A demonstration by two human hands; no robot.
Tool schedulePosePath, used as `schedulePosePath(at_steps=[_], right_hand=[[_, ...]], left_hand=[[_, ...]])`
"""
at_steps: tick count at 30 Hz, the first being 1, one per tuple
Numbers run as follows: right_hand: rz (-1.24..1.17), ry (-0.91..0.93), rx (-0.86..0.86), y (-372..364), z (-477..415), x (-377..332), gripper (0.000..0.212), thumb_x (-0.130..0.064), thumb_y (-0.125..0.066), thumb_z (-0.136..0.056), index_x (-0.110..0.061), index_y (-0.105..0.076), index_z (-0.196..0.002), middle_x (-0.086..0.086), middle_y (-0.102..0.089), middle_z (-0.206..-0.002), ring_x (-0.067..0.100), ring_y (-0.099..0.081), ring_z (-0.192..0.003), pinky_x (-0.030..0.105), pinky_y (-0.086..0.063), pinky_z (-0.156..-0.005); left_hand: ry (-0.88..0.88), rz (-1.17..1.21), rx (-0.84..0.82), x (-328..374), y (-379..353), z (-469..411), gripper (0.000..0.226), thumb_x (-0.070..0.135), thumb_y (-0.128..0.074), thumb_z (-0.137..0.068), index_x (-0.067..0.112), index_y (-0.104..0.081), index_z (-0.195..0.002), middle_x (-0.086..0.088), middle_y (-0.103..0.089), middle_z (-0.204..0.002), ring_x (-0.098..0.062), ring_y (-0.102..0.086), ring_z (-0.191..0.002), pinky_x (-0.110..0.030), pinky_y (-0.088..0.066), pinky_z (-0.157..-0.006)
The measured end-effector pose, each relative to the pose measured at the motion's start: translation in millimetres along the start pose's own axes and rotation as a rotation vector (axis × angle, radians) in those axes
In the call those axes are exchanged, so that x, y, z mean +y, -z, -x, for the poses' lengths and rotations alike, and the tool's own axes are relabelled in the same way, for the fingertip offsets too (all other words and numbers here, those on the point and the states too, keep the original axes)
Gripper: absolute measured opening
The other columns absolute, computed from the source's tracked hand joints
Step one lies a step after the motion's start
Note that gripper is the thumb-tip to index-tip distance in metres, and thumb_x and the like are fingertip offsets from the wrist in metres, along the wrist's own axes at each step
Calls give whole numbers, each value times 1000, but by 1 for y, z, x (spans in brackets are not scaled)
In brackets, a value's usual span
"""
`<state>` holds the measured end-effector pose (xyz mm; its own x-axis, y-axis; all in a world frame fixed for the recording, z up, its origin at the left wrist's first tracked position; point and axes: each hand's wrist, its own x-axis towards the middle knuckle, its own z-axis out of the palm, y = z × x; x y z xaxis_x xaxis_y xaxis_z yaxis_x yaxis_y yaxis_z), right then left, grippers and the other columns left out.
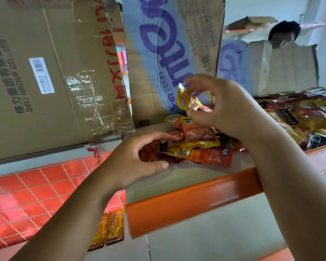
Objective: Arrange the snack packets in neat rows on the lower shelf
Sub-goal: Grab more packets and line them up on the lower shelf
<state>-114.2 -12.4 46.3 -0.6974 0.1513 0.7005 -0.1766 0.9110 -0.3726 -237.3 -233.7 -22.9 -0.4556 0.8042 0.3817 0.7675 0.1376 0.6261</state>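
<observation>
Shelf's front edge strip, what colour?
Orange: the glossy shelf edge strip shows clearest in head view.

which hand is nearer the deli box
Left. The left hand is at the edge of the pile, just below the deli box corner; the right hand holds a yellow packet farther right.
</observation>
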Motion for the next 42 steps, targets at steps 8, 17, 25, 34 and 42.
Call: schedulePosePath(at_steps=[8,17,25,34,42], right_hand=[[-528,-112,296,11,1,-2,49,-30,-63,-85,-17,-58,-132,3,-69,-109,22,-71,-98,43,-60,-87],[-583,-177,266,5,8,-21,49,-37,-61,-84,-21,-58,-131,5,-73,-104,26,-72,-95,54,-56,-91],[-593,-177,191,-26,13,-61,35,-31,-64,-87,-18,-66,-119,-8,-69,-85,4,-61,-66,20,-49,-63],[-426,-156,61,-69,7,-136,29,-42,-72,-81,-29,-66,-107,-8,-74,-86,7,-68,-66,30,-54,-65],[-235,-164,-54,-157,25,-222,24,-47,-69,-76,-30,-61,-91,-17,-71,-91,3,-68,-73,29,-55,-66]], left_hand=[[-166,-119,256,-3,1,9,7,34,-75,-80,33,-68,-79,8,-64,-87,-14,-63,-84,-25,-43,-75],[-178,-30,652,14,33,19,13,30,-59,-97,25,-60,-86,13,-58,-68,-4,-52,-61,-27,-43,-62],[-52,-12,802,-3,60,34,17,28,-58,-100,22,-60,-84,6,-62,-68,0,-50,-61,-23,-39,-58],[49,59,815,-44,75,77,18,29,-65,-101,30,-64,-83,-6,-66,-70,-10,-61,-56,-34,-45,-51],[188,171,769,-139,97,148,15,31,-64,-100,33,-63,-84,9,-59,-63,-14,-53,-53,-47,-50,-52]])
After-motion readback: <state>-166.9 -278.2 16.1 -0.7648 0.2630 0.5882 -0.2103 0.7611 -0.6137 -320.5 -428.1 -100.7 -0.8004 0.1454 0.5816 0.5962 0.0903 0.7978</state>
